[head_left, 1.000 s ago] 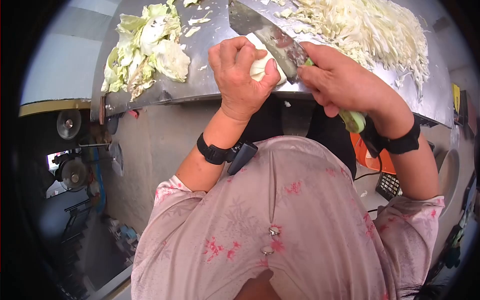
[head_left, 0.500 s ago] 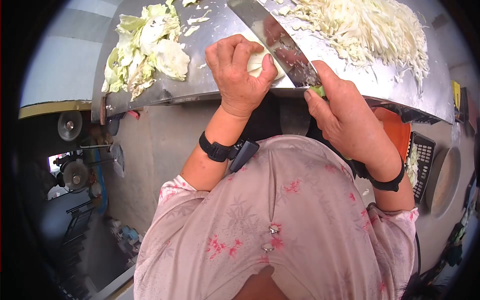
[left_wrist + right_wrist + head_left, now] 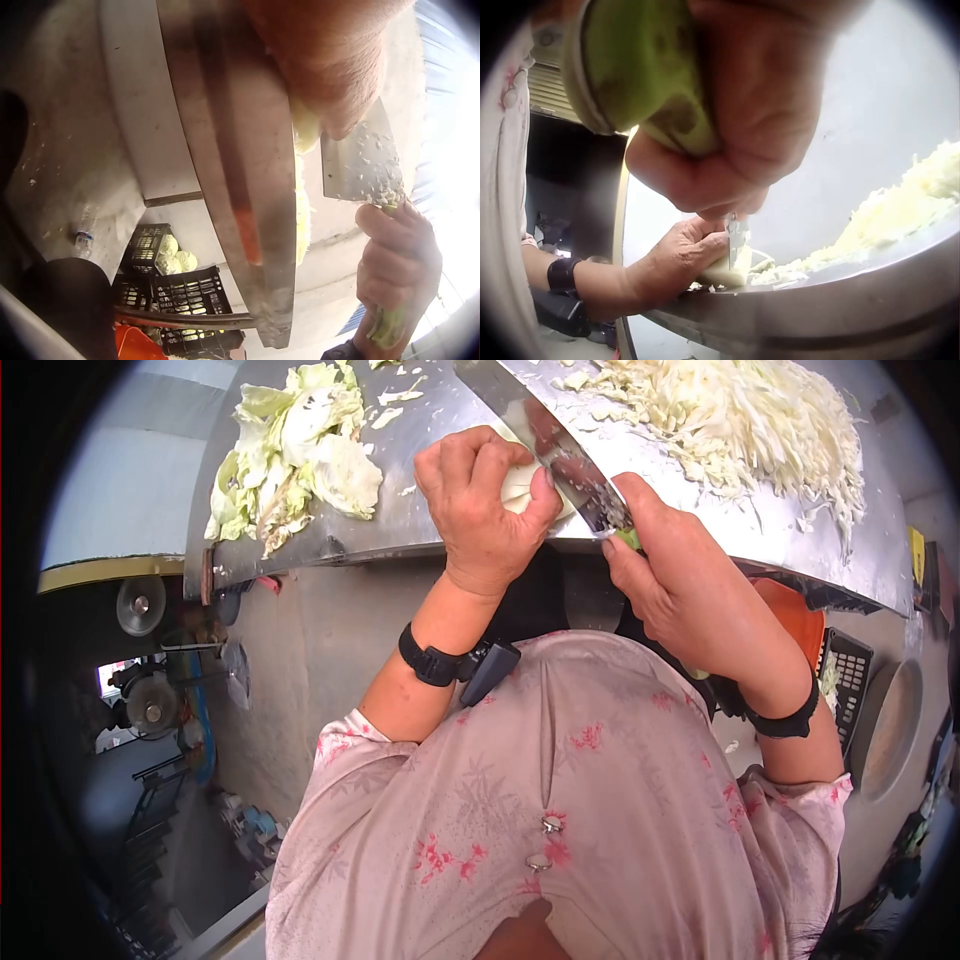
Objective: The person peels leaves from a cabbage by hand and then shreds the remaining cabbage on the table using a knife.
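Note:
At the near edge of the metal table, my left hand (image 3: 485, 505) holds down a pale piece of cabbage (image 3: 518, 482) with bent fingers and thumb. Most of that piece is hidden under the hand. My right hand (image 3: 690, 575) grips the green handle (image 3: 649, 67) of a broad cleaver (image 3: 570, 455). Its blade stands right beside the left fingertips, at the cut side of the cabbage, with small cabbage bits stuck on it. In the right wrist view, the blade's edge reaches down by the cabbage close over the tabletop.
A heap of shredded cabbage (image 3: 740, 430) covers the table's right side. Loose outer leaves (image 3: 300, 455) lie at the left. Below the table are an orange container (image 3: 795, 615), black crates (image 3: 191, 292) with whole cabbages (image 3: 176, 262), and a round basin (image 3: 890, 730).
My right hand has dropped toward me and turned, so the handle is now mostly hidden under it. Over the last half second the cleaver shifted slightly left. The left hand barely moved.

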`<state>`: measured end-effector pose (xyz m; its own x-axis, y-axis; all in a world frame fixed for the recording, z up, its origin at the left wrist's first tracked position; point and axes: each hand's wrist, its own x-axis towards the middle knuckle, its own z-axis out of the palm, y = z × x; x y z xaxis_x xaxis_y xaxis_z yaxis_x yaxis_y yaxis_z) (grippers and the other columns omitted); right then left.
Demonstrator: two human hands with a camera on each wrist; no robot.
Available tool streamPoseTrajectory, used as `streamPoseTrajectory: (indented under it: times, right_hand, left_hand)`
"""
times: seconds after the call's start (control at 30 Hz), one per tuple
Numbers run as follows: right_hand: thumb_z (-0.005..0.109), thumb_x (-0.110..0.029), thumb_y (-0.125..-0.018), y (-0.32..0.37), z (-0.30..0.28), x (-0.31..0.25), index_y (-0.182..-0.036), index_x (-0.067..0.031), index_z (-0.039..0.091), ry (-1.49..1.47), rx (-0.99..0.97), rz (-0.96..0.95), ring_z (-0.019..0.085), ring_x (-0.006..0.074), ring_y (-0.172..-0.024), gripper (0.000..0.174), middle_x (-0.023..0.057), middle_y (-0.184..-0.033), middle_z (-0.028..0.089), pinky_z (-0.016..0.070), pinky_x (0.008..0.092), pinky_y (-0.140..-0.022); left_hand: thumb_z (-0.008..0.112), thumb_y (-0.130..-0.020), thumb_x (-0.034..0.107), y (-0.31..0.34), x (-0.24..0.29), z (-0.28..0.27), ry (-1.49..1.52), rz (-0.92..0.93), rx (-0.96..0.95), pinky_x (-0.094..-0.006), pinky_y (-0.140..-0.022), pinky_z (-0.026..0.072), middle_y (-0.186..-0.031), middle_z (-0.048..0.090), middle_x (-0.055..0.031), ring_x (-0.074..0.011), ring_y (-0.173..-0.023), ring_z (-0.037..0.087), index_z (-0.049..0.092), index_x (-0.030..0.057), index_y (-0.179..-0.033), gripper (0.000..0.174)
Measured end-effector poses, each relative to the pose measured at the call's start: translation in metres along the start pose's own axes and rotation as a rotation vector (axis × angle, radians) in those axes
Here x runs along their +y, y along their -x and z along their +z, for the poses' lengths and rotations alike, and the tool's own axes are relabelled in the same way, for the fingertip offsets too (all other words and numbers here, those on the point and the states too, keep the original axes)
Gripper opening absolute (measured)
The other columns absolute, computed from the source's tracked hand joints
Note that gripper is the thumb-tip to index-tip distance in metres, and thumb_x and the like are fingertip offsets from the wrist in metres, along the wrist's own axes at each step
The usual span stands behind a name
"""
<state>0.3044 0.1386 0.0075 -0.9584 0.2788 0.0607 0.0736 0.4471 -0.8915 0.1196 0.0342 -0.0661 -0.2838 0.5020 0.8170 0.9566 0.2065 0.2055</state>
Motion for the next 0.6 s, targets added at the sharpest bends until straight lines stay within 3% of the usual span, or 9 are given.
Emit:
streamPoseTrajectory:
  times: [0.17, 0.37, 0.6]
  right_hand:
    - [0.050, -0.007, -0.101, 0.009, 0.000, 0.003, -0.127, 0.0027, 0.041, 0.105, -0.009, -0.040, 0.047, 0.0171, -0.050, 0.030, 0.0081, -0.065, 0.052, 0.0423, 0.0326, -0.050]
    - [0.047, -0.009, -0.101, 0.008, -0.023, -0.013, -0.139, 0.0012, 0.038, -0.077, -0.130, 0.201, 0.045, 0.0092, -0.050, 0.040, 0.0012, -0.066, 0.046, 0.0416, 0.0271, -0.045]
    - [0.044, -0.014, -0.102, -0.022, -0.022, -0.013, -0.132, 0.0008, 0.040, 0.084, -0.228, 0.177, 0.045, 0.0103, -0.050, 0.033, 0.0018, -0.067, 0.045, 0.0450, 0.0270, -0.044]
  left_hand:
    - [0.074, -0.069, 0.019, -0.002, 0.002, 0.001, 0.012, -0.009, 0.026, -0.0395, -0.087, 0.0408, -0.099, 0.059, -0.0059, -0.0293, -0.098, 0.047, 0.066, 0.0122, -0.084, 0.019]
    - [0.074, -0.069, 0.019, -0.004, 0.001, 0.000, 0.021, -0.003, -0.003, -0.0393, -0.087, 0.0409, -0.099, 0.059, -0.0058, -0.0292, -0.098, 0.047, 0.066, 0.0121, -0.085, 0.019]
    - [0.074, -0.071, 0.021, -0.003, -0.003, 0.004, -0.051, -0.009, 0.023, -0.0402, -0.087, 0.0402, -0.099, 0.058, -0.0055, -0.0294, -0.097, 0.048, 0.065, 0.0114, -0.085, 0.019]
